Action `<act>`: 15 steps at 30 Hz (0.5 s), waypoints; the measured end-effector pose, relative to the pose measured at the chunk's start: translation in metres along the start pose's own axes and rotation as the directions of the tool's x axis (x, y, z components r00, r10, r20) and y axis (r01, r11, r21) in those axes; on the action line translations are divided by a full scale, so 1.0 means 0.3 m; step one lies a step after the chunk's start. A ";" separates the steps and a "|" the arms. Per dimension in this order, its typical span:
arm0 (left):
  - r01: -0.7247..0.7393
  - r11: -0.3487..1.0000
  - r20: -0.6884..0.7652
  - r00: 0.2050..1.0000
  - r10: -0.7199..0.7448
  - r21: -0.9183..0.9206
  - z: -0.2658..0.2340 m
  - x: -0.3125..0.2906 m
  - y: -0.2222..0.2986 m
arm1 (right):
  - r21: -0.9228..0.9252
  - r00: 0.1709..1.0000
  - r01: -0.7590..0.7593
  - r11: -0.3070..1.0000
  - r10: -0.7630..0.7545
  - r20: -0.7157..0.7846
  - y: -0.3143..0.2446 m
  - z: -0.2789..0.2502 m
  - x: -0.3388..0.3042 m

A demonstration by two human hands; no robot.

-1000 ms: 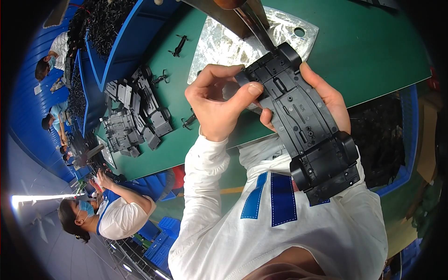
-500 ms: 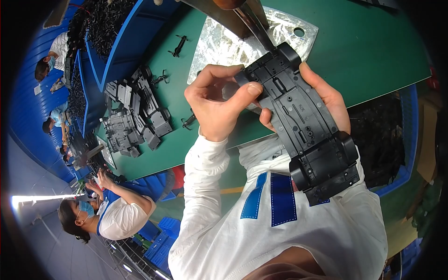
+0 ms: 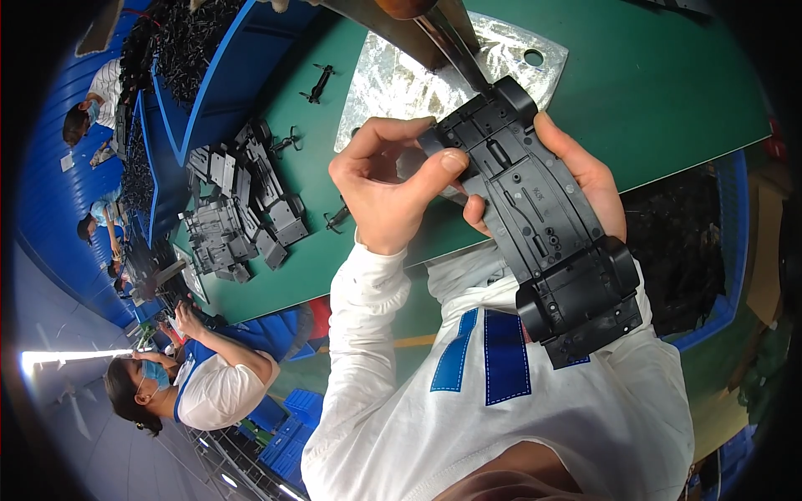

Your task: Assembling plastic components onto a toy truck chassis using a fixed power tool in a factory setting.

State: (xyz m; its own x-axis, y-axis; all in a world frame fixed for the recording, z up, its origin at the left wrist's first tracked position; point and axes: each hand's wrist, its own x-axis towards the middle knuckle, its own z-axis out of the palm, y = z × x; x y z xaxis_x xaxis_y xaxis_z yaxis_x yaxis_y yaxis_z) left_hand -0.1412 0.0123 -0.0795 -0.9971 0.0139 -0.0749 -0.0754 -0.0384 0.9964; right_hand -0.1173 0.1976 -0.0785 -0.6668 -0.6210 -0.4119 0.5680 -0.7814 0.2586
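A black moulded plastic toy-car chassis (image 3: 539, 200) with wheel arches is held tilted in front of my chest, its far end over the bench edge. My right hand (image 3: 589, 179) wraps round it from beneath; the thumb lies along the right side and fingertips show at the left side. My left hand (image 3: 388, 188) is closed at the far left wheel arch, thumb and index finger gripping that edge. Whether a smaller part sits between those fingers is hidden. A metal rod (image 3: 458, 52) with an orange-brown top slants down to the far end of the chassis, its tip at or just above it.
A shiny metal plate (image 3: 388, 83) lies on the green bench (image 3: 660, 100). Left are stacked black chassis parts (image 3: 242, 204), small black axle-like parts (image 3: 317, 83) and blue bins (image 3: 209, 75) of black pieces. A blue crate (image 3: 735, 250) stands at right. A co-worker (image 3: 217, 384) works at lower left.
My hands and the chassis stay nearly still, with only a very slight shift. The nearby co-worker's hands have moved a little.
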 end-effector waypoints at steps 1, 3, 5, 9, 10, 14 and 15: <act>0.000 1.000 0.001 1.000 0.000 0.000 -0.001 0.000 -0.001 | 0.001 1.000 0.006 1.000 -0.006 -0.004 0.000 0.000 0.000; 0.000 1.000 0.005 1.000 0.000 0.020 -0.003 0.000 -0.006 | -0.023 1.000 0.020 1.000 -0.020 0.000 -0.002 -0.007 0.003; 0.007 0.999 0.005 1.000 -0.007 0.041 -0.003 0.002 -0.011 | -0.048 0.999 0.033 0.998 -0.033 0.006 -0.009 -0.023 0.010; 0.033 0.996 0.042 0.998 -0.036 0.078 -0.008 0.006 -0.024 | -0.028 1.000 0.023 0.999 -0.023 0.003 -0.025 -0.049 0.015; 0.032 0.996 0.043 0.998 -0.035 0.078 -0.012 0.009 -0.031 | -0.042 0.999 0.041 0.998 -0.041 -0.012 -0.029 -0.053 0.014; 0.000 0.979 0.132 0.991 -0.027 0.202 -0.011 0.019 -0.041 | -0.083 0.995 0.093 0.992 -0.094 -0.013 -0.057 -0.068 0.006; 0.006 0.973 0.145 0.989 -0.041 0.232 -0.007 0.022 -0.040 | -0.083 0.998 0.068 0.994 -0.069 -0.011 -0.067 -0.072 0.004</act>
State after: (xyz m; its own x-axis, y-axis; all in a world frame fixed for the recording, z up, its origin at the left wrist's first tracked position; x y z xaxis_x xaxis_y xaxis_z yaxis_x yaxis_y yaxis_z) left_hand -0.1468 0.0108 -0.0920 -0.9810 0.1603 -0.1093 -0.0772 0.1943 0.9779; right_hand -0.1191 0.2139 -0.1031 -0.6990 -0.5650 -0.4384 0.5597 -0.8138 0.1565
